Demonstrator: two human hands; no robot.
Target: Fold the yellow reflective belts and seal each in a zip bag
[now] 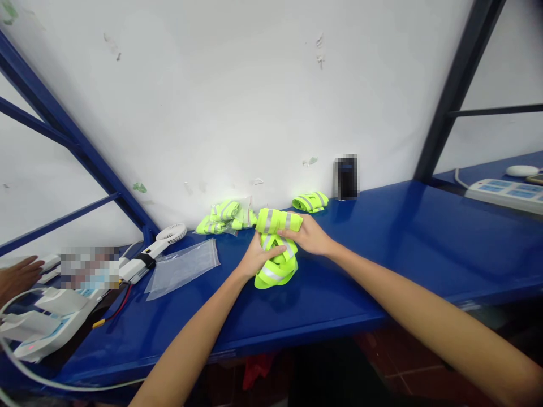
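Observation:
Between my hands, just above the blue table (360, 271), is a neon yellow reflective strap (275, 220) with silver bands. Its upper part is rolled or folded, and a loose loop hangs below it. My left hand (258, 254) grips the strap from the left, its thumb across the lower folds. My right hand (311, 233) is closed around the right end of the rolled part. Behind them, a bundled yellow strap (311, 202) lies by the wall. More bundled straps (224, 212), some in clear plastic, lie behind my left hand.
A clear zip bag (186, 268) lies flat at the left, beside a white handheld fan (169, 234). A power strip (63, 322) with plugs and cables occupies the left end. Another person's hand (19, 280) is at the far left. A dark phone-like object (347, 178) leans on the wall.

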